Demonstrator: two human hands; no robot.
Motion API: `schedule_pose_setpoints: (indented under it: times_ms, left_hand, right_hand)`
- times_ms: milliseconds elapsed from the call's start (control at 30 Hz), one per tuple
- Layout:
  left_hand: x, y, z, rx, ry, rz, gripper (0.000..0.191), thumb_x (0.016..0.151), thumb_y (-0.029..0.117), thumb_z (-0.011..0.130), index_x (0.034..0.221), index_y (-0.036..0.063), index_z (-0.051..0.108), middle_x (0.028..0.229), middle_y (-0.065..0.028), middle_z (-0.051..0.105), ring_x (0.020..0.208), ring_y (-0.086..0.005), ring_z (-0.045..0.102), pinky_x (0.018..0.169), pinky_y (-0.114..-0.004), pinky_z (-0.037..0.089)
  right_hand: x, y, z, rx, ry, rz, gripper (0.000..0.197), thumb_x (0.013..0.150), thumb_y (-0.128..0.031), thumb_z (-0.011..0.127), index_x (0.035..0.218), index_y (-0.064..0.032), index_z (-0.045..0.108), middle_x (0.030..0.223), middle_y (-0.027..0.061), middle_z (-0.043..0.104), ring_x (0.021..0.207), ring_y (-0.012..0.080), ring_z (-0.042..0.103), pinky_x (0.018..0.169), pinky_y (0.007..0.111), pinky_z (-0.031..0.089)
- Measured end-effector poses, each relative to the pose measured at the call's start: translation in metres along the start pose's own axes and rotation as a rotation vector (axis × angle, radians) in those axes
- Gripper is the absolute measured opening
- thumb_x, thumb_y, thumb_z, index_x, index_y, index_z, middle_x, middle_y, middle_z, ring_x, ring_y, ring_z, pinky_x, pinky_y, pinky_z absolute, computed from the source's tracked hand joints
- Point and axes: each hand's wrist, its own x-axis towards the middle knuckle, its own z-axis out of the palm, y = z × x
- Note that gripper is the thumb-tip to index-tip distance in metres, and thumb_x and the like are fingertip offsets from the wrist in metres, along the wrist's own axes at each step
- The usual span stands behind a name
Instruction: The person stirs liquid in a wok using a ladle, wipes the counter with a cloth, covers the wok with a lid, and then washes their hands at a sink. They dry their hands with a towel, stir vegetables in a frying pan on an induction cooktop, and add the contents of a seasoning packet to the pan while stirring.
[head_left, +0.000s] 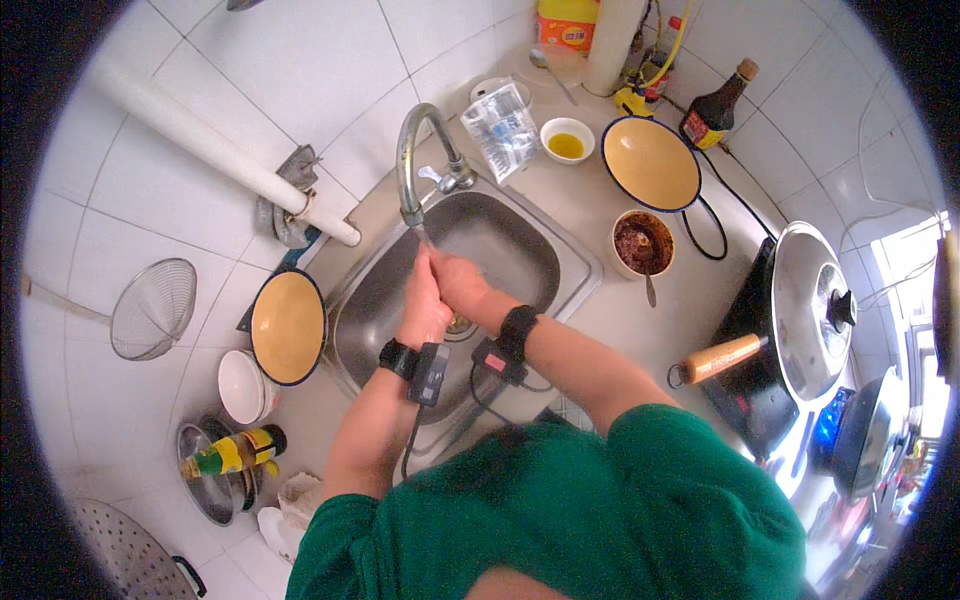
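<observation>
My left hand (424, 304) and my right hand (459, 283) press together over the stainless steel sink (517, 247), with their fingertips just under the outlet of the curved metal faucet (409, 172). A thin stream of water seems to run from the outlet onto the fingers. Neither hand shows an object in it, though the space between the palms is hidden. Below the hands, the drain (459, 325) is partly visible. Each wrist wears a black strap with a small cabled device.
Right of the sink stand a bowl of dark paste (634, 238), an enamel basin (651, 163), a bowl of yellow oil (565, 145) and a lidded wok (806, 315) with a wooden handle. Another enamel basin (288, 328), white bowls (244, 386) and a lying bottle (234, 453) are at left.
</observation>
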Motion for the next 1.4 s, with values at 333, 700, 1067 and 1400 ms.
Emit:
schedule_pose_setpoints:
  times_ms: [333, 700, 1067, 1400]
  left_hand:
    - [-0.021, 0.036, 0.012, 0.218, -0.433, -0.105, 0.031, 0.084, 0.036, 0.047, 0.084, 0.0059, 0.055, 0.087, -0.0087, 0.063, 0.055, -0.0082, 0.055, 0.037, -0.013, 0.034]
    - [0.016, -0.002, -0.016, 0.161, -0.197, -0.046, 0.026, 0.085, 0.029, 0.050, 0.096, 0.0060, 0.054, 0.089, -0.0049, 0.056, 0.088, -0.0205, 0.053, 0.083, -0.036, 0.041]
    - [-0.003, 0.002, -0.055, 0.307, -0.241, 0.002, 0.021, 0.086, 0.025, 0.047, 0.087, 0.0049, 0.053, 0.083, -0.0067, 0.057, 0.076, -0.0182, 0.055, 0.067, -0.030, 0.045]
    - [-0.034, 0.024, -0.050, 0.435, -0.317, 0.081, 0.026, 0.082, 0.013, 0.051, 0.106, 0.0040, 0.046, 0.100, -0.0067, 0.051, 0.092, -0.0218, 0.053, 0.075, -0.033, 0.043]
  right_hand:
    - [0.003, 0.001, -0.013, 1.543, -0.268, 0.476, 0.012, 0.082, -0.016, 0.045, 0.073, -0.0082, 0.050, 0.063, 0.0068, 0.052, 0.053, 0.0166, 0.052, 0.041, 0.028, 0.039]
    - [-0.017, 0.026, -0.004, -0.060, 0.049, -0.100, 0.026, 0.074, -0.015, 0.052, 0.098, -0.0082, 0.055, 0.097, 0.0169, 0.052, 0.084, 0.0358, 0.053, 0.071, 0.045, 0.043]
    - [-0.041, 0.006, -0.050, -0.039, -0.388, 0.064, 0.044, 0.072, -0.014, 0.053, 0.115, -0.0071, 0.048, 0.105, 0.0184, 0.055, 0.096, 0.0335, 0.052, 0.083, 0.038, 0.042]
    - [0.007, 0.000, -0.057, -0.169, 0.044, -0.198, 0.038, 0.072, -0.008, 0.047, 0.109, 0.0003, 0.049, 0.107, 0.0240, 0.051, 0.100, 0.0354, 0.050, 0.086, 0.038, 0.039]
